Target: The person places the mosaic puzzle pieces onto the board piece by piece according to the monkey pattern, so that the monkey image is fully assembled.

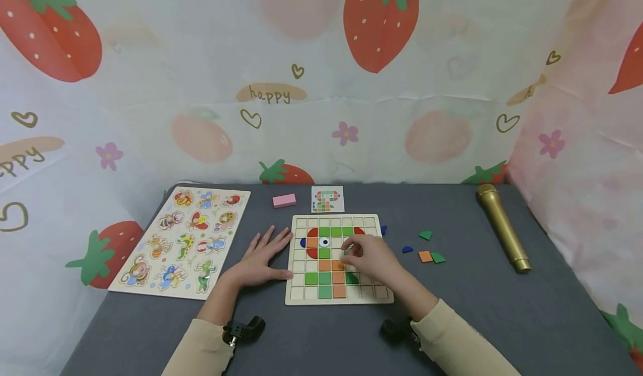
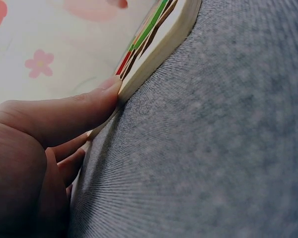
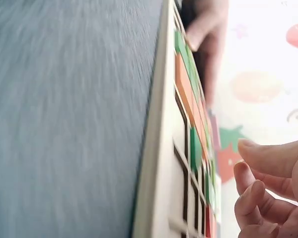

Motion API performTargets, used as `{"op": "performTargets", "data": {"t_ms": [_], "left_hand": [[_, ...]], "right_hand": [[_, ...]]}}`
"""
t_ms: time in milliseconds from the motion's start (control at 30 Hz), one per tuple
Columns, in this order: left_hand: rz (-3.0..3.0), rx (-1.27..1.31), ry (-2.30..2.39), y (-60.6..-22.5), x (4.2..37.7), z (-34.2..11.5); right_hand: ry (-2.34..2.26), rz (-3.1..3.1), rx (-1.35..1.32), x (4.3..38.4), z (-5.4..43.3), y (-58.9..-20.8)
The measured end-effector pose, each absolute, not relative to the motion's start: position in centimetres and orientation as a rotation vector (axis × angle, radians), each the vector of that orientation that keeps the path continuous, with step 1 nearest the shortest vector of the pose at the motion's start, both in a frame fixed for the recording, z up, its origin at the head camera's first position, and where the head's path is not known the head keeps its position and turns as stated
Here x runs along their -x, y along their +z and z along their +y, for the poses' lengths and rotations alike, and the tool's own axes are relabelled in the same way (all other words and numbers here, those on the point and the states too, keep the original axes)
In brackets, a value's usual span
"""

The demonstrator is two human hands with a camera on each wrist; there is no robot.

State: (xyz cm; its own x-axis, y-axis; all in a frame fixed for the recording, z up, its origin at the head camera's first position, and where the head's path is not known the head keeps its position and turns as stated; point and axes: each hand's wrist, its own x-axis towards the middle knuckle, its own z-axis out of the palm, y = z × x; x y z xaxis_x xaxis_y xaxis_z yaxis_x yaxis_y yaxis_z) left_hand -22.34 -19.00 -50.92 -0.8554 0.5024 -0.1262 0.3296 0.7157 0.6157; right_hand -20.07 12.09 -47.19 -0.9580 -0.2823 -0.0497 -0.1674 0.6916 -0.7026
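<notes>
My left hand (image 1: 261,260) lies spread at the left side of a wooden grid board (image 1: 301,295). In the left wrist view its thumb (image 2: 84,106) touches the board's edge (image 2: 159,62). Above the board's right half hovers my right hand (image 1: 366,256), fingers bent. The right wrist view shows a small gap between thumb (image 3: 273,153) and index finger, with nothing visible in it. Red, green, orange and blue pieces sit in the grid, including an eye piece (image 1: 324,242) and orange squares (image 1: 325,265). Part of the grid is hidden under the right hand.
Right of the board lie loose pieces: green ones (image 1: 426,235), a blue one (image 1: 407,249) and an orange square (image 1: 425,256). A pattern card (image 1: 328,199) and pink block (image 1: 284,200) stand behind. An insect picture board (image 1: 166,220) lies left, a gold microphone-like cylinder (image 1: 504,228) right.
</notes>
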Motion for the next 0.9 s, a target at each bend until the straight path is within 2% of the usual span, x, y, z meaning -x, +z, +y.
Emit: {"op": "performTargets", "data": {"t_ms": [900], "left_hand": [[2.635, -0.655, 0.881, -50.8, 22.2, -18.9]], "right_hand": [[-1.126, 2.9, 0.11, 22.5, 23.9, -47.5]]}}
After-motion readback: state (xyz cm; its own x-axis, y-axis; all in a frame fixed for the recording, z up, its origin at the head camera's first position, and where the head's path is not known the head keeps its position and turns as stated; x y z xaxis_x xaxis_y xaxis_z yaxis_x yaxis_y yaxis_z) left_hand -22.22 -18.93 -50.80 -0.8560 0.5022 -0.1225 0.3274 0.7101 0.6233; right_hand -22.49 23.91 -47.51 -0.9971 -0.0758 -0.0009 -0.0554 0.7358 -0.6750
